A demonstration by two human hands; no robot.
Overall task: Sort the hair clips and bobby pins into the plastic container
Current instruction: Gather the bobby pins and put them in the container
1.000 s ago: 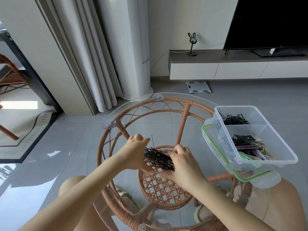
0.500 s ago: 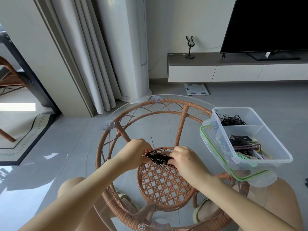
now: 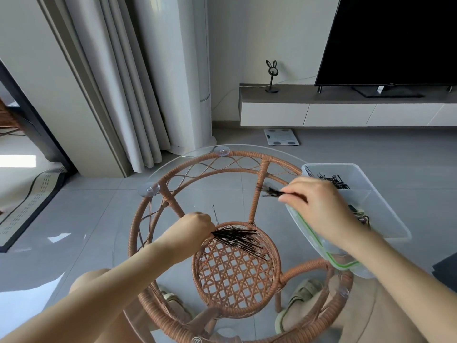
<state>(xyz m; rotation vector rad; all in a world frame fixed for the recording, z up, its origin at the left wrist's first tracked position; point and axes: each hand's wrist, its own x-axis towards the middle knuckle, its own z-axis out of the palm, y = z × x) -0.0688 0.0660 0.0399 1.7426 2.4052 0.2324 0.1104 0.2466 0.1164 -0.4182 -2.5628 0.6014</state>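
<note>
Bobby pins fanned in a black bundle over the glass tabletop, one end gripped in the curled fingers of the left hand, small blurred bunch pinched by the right hand, just left of the plastic container, more pins in its far compartment

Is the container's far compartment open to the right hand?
Probably yes: the right hand, pinching bobby pins, is at the edge of the container, which has no lid on; nothing lies between.
</note>
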